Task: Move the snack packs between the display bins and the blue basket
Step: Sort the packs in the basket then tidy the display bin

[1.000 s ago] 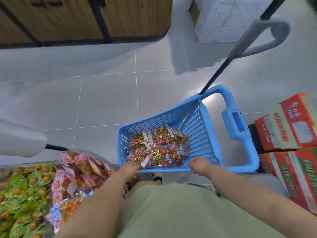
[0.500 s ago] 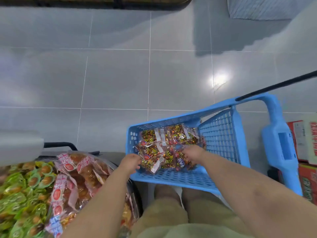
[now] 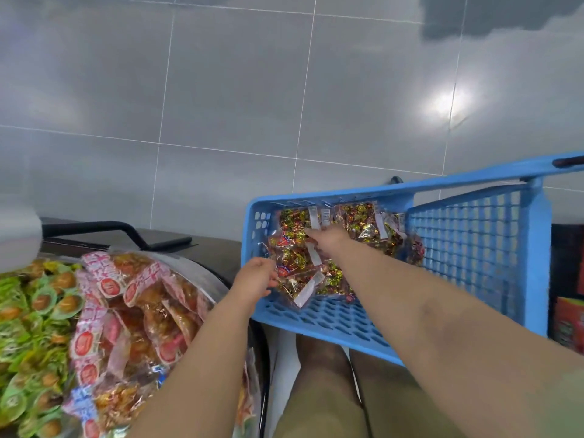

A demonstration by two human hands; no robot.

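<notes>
The snack packs (image 3: 335, 248) lie in a loose, overlapping heap on the bottom of the blue basket (image 3: 467, 238), which is tilted toward the person. The wrappers look slick and crinkly, so a grab at one pack will likely drag its neighbours along. A pack caught only by its edge could then slip and fall onto the tiled floor (image 3: 221, 105) on the way to the display bin (image 3: 136, 311) at the left. That bin is already heaped high, so a pack dropped on top could slide off.

The left hand (image 3: 256, 278) sits at the basket's near-left corner, fingers curled onto the edge of the nearest pack. The right hand (image 3: 328, 240) reaches deeper, resting on the middle of the heap. Whether it is pinching a pack or only touching one cannot be told, as its fingertips are blurred.
</notes>
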